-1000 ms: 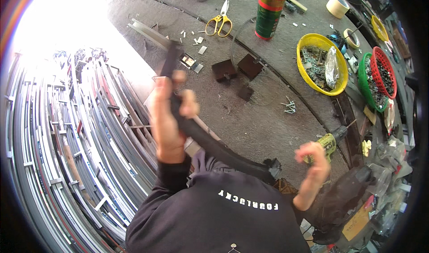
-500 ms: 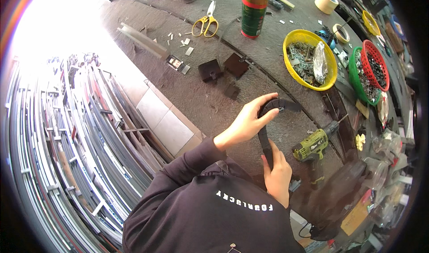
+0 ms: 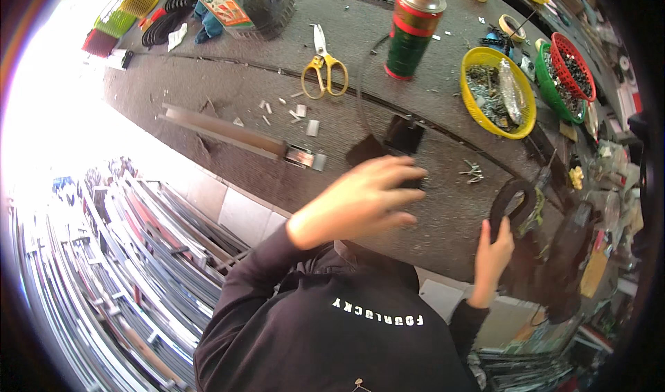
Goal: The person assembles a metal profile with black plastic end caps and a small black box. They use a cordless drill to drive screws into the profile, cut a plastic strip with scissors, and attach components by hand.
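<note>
My right hand (image 3: 493,260) grips a black curled strip (image 3: 500,208), bent into a loop above the table's right part. The strip's exact kind does not show. My left hand (image 3: 357,205) holds nothing visible, its fingers apart over the table and slightly blurred. Just beyond its fingertips lie a black square piece (image 3: 404,134) and a dark brown flat piece (image 3: 365,149); another dark piece is mostly hidden by the fingers. A small pile of screws (image 3: 474,173) lies between my hands. Behind the loop, a green drill (image 3: 535,215) is largely covered.
Yellow-handled scissors (image 3: 323,66), a spray can (image 3: 413,32) and a yellow basket of screws (image 3: 499,91) stand farther back. A long metal channel (image 3: 222,133) lies to the left. Stacked metal profiles (image 3: 138,274) fill the lower left, below the table edge.
My left hand has let go of the strip and moved left. My right hand has carried the strip right, in front of the drill. The view has shifted, and the screw pile now shows.
</note>
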### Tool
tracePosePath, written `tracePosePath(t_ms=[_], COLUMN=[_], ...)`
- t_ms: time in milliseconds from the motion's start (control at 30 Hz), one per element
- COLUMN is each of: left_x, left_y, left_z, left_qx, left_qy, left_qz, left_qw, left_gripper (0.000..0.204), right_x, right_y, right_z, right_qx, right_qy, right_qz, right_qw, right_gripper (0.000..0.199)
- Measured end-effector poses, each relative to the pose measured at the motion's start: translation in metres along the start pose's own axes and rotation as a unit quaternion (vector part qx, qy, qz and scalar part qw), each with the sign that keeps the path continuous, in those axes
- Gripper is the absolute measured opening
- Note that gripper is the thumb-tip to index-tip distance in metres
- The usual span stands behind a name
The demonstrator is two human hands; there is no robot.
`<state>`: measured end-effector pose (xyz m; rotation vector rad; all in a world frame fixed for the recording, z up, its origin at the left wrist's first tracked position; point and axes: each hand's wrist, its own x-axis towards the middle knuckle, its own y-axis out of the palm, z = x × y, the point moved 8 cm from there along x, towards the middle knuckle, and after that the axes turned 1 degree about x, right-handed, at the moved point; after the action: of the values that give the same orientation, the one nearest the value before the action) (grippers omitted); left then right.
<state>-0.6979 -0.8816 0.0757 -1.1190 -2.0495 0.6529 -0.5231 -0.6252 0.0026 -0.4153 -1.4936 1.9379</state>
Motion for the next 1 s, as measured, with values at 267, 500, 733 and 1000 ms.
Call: tracePosePath(t_ms=[267,500,733,1000], left_x=[-0.094,-0.1,-0.105,-0.098], left_y=[-0.156,-0.138,-0.139,-0.145], left_z=[0.105,0.138,0.138,0.135], left_qx=[0.177,0.15,0.151,0.184], left_qy=[-0.164,-0.143,-0.134,-0.14], left_qz=[0.035,0.095,0.074,0.143], left_qw=[0.97,0.974,0.977,0.962], left_gripper=[0.068,0.053,0.042,0.041], right_x=[0.017,-0.004,-0.018,-0.028], right_y=[-0.008,0.003,0.063,0.082], right_z=[0.049,0.212,0.3,0.296], right_qx=[-0.102,0.191,0.11,0.496], right_qy=[0.004,-0.045,-0.193,-0.096], right_qz=[0.019,-0.034,0.08,0.171], right_qw=[0.995,0.98,0.972,0.846], right_gripper=[0.044,0.024,0.048,0.033])
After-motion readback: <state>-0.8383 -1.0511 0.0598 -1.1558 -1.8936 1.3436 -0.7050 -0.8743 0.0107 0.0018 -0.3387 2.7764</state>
